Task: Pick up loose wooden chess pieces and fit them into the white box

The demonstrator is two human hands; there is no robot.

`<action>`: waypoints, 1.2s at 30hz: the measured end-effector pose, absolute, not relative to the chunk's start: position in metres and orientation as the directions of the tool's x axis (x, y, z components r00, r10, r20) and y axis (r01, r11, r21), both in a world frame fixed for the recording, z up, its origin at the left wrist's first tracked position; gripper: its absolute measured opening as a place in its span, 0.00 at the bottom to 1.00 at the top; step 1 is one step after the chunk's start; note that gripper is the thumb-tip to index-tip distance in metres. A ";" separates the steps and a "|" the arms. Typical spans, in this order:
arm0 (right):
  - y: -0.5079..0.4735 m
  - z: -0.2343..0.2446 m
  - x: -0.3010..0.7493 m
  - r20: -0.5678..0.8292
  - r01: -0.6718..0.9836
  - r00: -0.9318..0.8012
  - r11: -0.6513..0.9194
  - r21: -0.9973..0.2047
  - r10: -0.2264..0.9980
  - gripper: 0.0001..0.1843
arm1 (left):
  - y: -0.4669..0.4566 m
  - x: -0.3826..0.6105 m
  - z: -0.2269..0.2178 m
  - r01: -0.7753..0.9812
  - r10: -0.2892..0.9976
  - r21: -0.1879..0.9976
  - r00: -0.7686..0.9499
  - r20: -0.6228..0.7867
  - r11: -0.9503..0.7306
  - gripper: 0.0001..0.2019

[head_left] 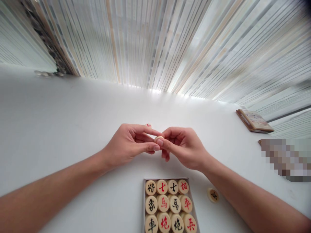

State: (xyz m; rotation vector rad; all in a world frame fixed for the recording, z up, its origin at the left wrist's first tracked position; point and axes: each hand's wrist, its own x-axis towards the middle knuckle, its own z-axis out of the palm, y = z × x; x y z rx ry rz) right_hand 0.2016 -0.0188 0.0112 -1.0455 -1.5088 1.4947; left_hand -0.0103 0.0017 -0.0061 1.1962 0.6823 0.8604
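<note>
Over the white table, a round, pale Chinese chess piece is pinched between my two hands. My right hand grips it with thumb and forefinger. My left hand meets it from the other side, forefinger and thumb tips at its edge. The face of this piece is hidden from me. Just behind my left fingers, partly covered, lies a piece with a red character. Closer to me sits an open box of Chinese chess pieces in rows, with red and black characters facing up.
Beside my right forearm lies a loose piece with a black character. A brown-edged flat box rests at the right, near a blurred-out object. Striped curtains hang along the table's far edge.
</note>
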 end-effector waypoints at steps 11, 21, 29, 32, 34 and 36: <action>-0.015 0.003 0.208 0.469 0.378 -0.413 0.616 -0.691 0.780 0.06 | 0.003 -0.008 -0.007 -0.253 0.934 0.965 0.326 0.149 -0.065 0.09; -0.013 0.004 0.208 0.554 0.389 -0.371 0.666 -0.636 0.745 0.08 | 0.002 -0.006 -0.006 -0.286 0.923 0.951 0.320 0.213 -0.120 0.10; -0.016 0.003 0.207 0.458 0.289 -0.314 0.544 -0.788 0.832 0.08 | 0.002 -0.008 -0.009 -0.276 0.930 0.959 0.332 0.161 -0.067 0.09; -0.018 0.001 0.205 0.341 0.167 -0.276 0.394 -0.904 0.898 0.09 | 0.003 -0.009 -0.010 -0.263 0.944 0.965 0.315 0.101 -0.016 0.11; -0.020 0.001 0.203 0.287 0.131 -0.249 0.326 -0.936 0.925 0.09 | 0.004 -0.009 -0.009 -0.253 0.951 0.967 0.299 0.076 0.002 0.11; -0.021 0.003 0.200 0.237 0.104 -0.221 0.265 -0.959 0.946 0.08 | 0.004 -0.009 -0.008 -0.250 0.957 0.968 0.279 0.077 -0.005 0.11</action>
